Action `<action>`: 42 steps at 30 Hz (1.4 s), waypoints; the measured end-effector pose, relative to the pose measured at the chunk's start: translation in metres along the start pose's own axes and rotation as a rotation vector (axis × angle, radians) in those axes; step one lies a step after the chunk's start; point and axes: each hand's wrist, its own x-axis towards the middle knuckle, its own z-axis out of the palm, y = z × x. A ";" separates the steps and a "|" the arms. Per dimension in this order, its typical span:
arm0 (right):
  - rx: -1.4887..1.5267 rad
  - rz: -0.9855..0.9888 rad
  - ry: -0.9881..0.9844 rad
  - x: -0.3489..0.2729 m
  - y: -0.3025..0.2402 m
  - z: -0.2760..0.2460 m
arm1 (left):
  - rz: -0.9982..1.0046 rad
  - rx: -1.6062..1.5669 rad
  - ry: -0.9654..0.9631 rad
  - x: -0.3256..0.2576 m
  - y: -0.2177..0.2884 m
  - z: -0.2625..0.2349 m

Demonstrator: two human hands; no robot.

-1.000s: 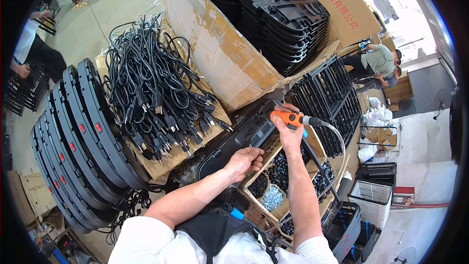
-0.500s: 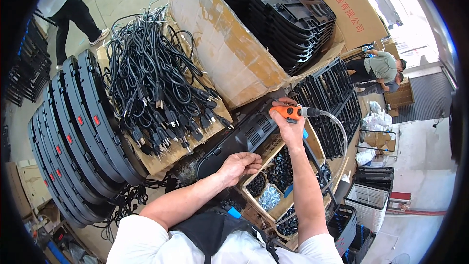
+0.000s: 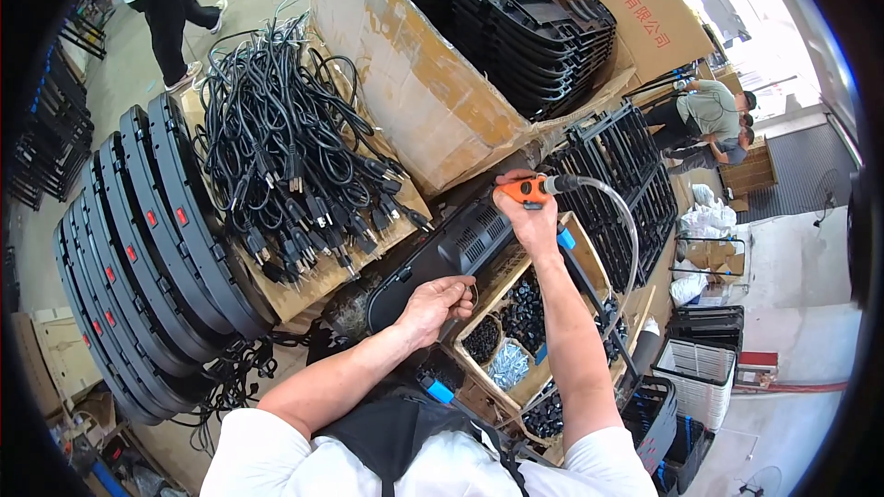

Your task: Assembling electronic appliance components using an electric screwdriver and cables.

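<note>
Nearest the body, a shallow wooden tray with compartments of small dark parts and a bag of bright screws is seen below the forearms. Just above it, the left hand is curled closed around the near end of a long black plastic housing with a ribbed vent, its fingers wrapped tight on the edge, so the piece is pinned across the bench. Compared with a second ago, this grip is unchanged, while the right hand has been shifted only slightly along the far end of the housing; its fingers are closed fully round an orange-handled powered screwdriver with a grey hose, whose tip is hidden behind the hand. From this small shift it is judged that fastening is under way at the far end and that the housing is being kept steady for it. Beyond, to the left, a heap of black power cords is lain on cardboard beside a row of upright black curved panels with red switches. Farther off, stacked black moulded parts in a large cardboard box and black wire grilles are seen, with other people at work beyond.
</note>
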 end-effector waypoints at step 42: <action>0.357 0.033 -0.066 -0.176 -0.059 0.038 | -0.026 -0.177 0.085 -0.064 -0.012 -0.013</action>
